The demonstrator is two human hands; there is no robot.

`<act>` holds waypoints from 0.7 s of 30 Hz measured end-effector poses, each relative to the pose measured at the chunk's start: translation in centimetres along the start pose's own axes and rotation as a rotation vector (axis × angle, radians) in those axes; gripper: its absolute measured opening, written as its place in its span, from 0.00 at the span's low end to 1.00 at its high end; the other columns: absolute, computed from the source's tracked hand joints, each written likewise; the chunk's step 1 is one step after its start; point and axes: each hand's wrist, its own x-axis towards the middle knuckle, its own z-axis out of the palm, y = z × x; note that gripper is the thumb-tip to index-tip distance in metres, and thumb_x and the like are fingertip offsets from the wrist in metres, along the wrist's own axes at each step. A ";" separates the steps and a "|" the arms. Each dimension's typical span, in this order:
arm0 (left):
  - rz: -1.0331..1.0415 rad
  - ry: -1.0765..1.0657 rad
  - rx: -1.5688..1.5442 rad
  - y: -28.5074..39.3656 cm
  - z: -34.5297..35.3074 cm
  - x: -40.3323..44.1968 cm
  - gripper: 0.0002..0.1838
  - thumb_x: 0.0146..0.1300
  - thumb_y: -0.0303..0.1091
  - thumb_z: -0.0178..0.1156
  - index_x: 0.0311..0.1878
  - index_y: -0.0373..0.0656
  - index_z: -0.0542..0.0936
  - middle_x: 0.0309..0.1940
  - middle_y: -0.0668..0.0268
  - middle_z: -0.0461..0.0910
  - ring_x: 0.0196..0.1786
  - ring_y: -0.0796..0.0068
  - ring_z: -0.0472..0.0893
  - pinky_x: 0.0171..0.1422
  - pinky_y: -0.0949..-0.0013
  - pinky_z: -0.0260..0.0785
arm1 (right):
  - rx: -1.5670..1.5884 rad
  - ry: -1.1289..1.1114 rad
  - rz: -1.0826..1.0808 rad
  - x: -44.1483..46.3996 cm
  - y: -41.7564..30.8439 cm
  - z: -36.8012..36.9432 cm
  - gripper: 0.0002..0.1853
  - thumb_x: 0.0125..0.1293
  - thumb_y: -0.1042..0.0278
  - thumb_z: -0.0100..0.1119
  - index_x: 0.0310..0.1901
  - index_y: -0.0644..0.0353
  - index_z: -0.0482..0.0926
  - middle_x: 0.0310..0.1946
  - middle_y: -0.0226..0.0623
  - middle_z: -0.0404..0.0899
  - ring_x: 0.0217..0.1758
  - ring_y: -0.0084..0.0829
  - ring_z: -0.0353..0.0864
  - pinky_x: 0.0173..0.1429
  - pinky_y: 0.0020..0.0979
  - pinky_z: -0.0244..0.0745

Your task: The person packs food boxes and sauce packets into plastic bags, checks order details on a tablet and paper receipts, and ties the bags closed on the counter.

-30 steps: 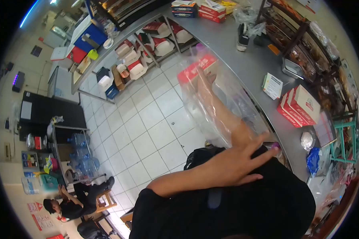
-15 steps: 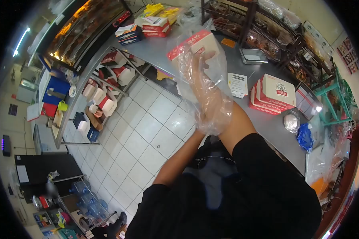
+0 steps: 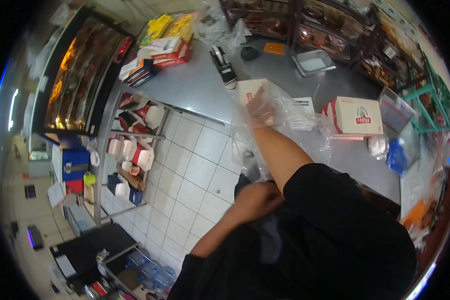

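Right hand (image 3: 261,108), within crinkled translucent plastic bag (image 3: 309,133), touches boxy carton (image 3: 249,90).

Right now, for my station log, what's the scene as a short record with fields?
Right grip: against the box
Bag: clear, around the right grip
Left grip: near the shirt, blurred; hold unclear
Counter: tray, red-and-white boxes, partly covered card
Floor: pale tiles
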 end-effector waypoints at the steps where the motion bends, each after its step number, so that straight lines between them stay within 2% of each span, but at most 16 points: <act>1: -0.140 0.399 -0.241 -0.9 -0.8 -2.3 0.11 0.63 0.35 0.61 0.31 0.36 0.82 0.26 0.65 0.83 0.35 0.66 0.83 0.40 0.62 0.73 | 0.206 -0.102 0.024 1.3 -0.6 -2.0 0.42 0.54 0.42 0.66 0.64 0.59 0.64 0.52 0.52 0.73 0.57 0.55 0.73 0.55 0.56 0.69; 2: -0.259 0.701 -0.473 -2.7 -1.6 -3.7 0.08 0.60 0.34 0.62 0.35 0.38 0.79 0.30 0.64 0.79 0.33 0.71 0.79 0.39 0.67 0.70 | 0.219 -0.075 0.038 1.2 -1.4 -2.2 0.40 0.53 0.45 0.67 0.62 0.61 0.66 0.52 0.52 0.74 0.56 0.54 0.74 0.55 0.53 0.70; 3: -0.133 1.112 -0.413 -5.8 -2.4 -3.9 0.12 0.57 0.32 0.66 0.40 0.40 0.75 0.37 0.63 0.76 0.34 0.75 0.74 0.39 0.73 0.67 | 0.233 -0.046 0.051 1.2 -2.3 -2.6 0.38 0.52 0.47 0.68 0.60 0.63 0.68 0.51 0.52 0.75 0.55 0.53 0.75 0.56 0.50 0.71; 4: 0.067 1.247 -0.223 -7.6 -3.9 -2.9 0.21 0.54 0.31 0.69 0.47 0.39 0.71 0.44 0.60 0.74 0.35 0.74 0.74 0.39 0.76 0.66 | 0.246 -0.018 0.064 1.1 -3.1 -2.8 0.36 0.52 0.50 0.69 0.57 0.65 0.70 0.50 0.53 0.76 0.53 0.53 0.76 0.56 0.46 0.72; 5: 0.009 1.188 -0.310 -7.0 -4.7 -1.2 0.16 0.58 0.30 0.66 0.46 0.38 0.72 0.41 0.63 0.75 0.36 0.76 0.74 0.41 0.77 0.66 | 0.056 0.113 0.039 0.6 -3.4 -0.3 0.35 0.52 0.51 0.70 0.56 0.65 0.70 0.50 0.53 0.76 0.53 0.52 0.76 0.56 0.46 0.73; 7: -0.160 0.831 -0.548 -7.4 -6.7 1.4 0.11 0.60 0.29 0.65 0.41 0.38 0.73 0.37 0.66 0.77 0.38 0.78 0.74 0.45 0.78 0.65 | -0.194 0.358 -0.213 -0.7 -3.1 -0.1 0.29 0.57 0.53 0.64 0.55 0.64 0.73 0.45 0.53 0.79 0.49 0.50 0.80 0.53 0.44 0.74; 8: -0.271 0.531 -0.688 -8.5 -7.4 2.0 0.11 0.58 0.29 0.66 0.38 0.38 0.74 0.36 0.66 0.77 0.39 0.79 0.74 0.46 0.79 0.65 | -0.077 0.191 -0.202 -0.7 -2.6 0.0 0.28 0.58 0.53 0.61 0.55 0.64 0.73 0.44 0.54 0.79 0.49 0.50 0.80 0.53 0.44 0.74; 9: -0.203 0.512 -0.857 -8.6 -7.5 2.5 0.07 0.61 0.26 0.63 0.32 0.38 0.74 0.30 0.71 0.75 0.37 0.82 0.71 0.45 0.79 0.63 | 0.041 0.030 -0.193 0.0 -1.7 -0.2 0.27 0.60 0.54 0.59 0.56 0.63 0.74 0.43 0.55 0.79 0.49 0.50 0.80 0.53 0.44 0.74; 12: 0.058 0.588 -0.730 -9.3 -9.1 2.1 0.06 0.61 0.23 0.61 0.31 0.37 0.73 0.28 0.71 0.71 0.34 0.81 0.68 0.42 0.78 0.61 | -0.077 -0.669 -0.283 2.1 -0.2 -4.2 0.22 0.62 0.57 0.54 0.54 0.61 0.77 0.40 0.57 0.81 0.47 0.49 0.82 0.53 0.45 0.75; 14: 0.358 0.769 -0.182 -9.2 -12.7 2.2 0.08 0.58 0.20 0.59 0.29 0.38 0.70 0.27 0.69 0.68 0.34 0.76 0.68 0.42 0.74 0.61 | -0.215 -1.087 -0.415 3.4 -1.2 -10.7 0.19 0.63 0.61 0.54 0.51 0.64 0.78 0.39 0.58 0.81 0.45 0.52 0.81 0.53 0.45 0.74; 15: 0.364 0.843 -0.226 -9.3 -14.0 2.5 0.07 0.62 0.20 0.57 0.30 0.39 0.70 0.30 0.69 0.70 0.36 0.77 0.69 0.47 0.74 0.62 | -0.241 -1.234 -0.508 3.5 -2.1 -14.9 0.18 0.62 0.63 0.54 0.49 0.67 0.76 0.40 0.59 0.80 0.44 0.55 0.81 0.53 0.45 0.74; 16: 0.367 0.922 -0.272 -9.7 -15.0 2.7 0.07 0.65 0.21 0.55 0.31 0.40 0.70 0.32 0.70 0.71 0.38 0.78 0.71 0.51 0.75 0.63 | -0.166 -1.292 -0.598 3.7 -3.7 -19.4 0.16 0.64 0.64 0.54 0.49 0.66 0.77 0.41 0.55 0.81 0.44 0.51 0.82 0.52 0.43 0.75; 17: 0.332 0.868 -0.573 -10.7 -16.0 2.7 0.06 0.66 0.22 0.55 0.32 0.40 0.71 0.33 0.69 0.72 0.38 0.78 0.72 0.52 0.73 0.65 | -0.093 -1.351 -0.694 4.4 -5.1 -23.3 0.15 0.65 0.66 0.54 0.49 0.64 0.77 0.42 0.50 0.82 0.44 0.47 0.83 0.51 0.41 0.76; 19: 0.261 0.728 -1.164 -12.4 -17.5 2.9 0.04 0.67 0.23 0.53 0.34 0.42 0.72 0.35 0.68 0.75 0.38 0.77 0.74 0.53 0.68 0.69 | 0.406 -1.306 -0.427 6.9 -5.8 -27.6 0.12 0.69 0.67 0.54 0.49 0.64 0.77 0.39 0.43 0.83 0.40 0.36 0.84 0.47 0.35 0.77; 20: 0.220 0.747 -1.267 -12.0 -18.0 3.0 0.05 0.67 0.22 0.53 0.34 0.43 0.70 0.34 0.69 0.74 0.37 0.79 0.73 0.50 0.71 0.68 | 0.730 -1.123 -0.290 8.8 -4.4 -27.8 0.11 0.70 0.65 0.56 0.49 0.62 0.78 0.36 0.37 0.82 0.39 0.28 0.84 0.45 0.30 0.77; 21: 0.176 0.761 -1.365 -10.9 -18.8 2.8 0.07 0.67 0.22 0.53 0.34 0.44 0.69 0.33 0.70 0.73 0.36 0.82 0.73 0.47 0.74 0.68 | 0.396 -0.867 -0.302 11.5 -4.5 -28.8 0.14 0.66 0.69 0.56 0.51 0.62 0.76 0.42 0.38 0.80 0.45 0.31 0.81 0.49 0.34 0.77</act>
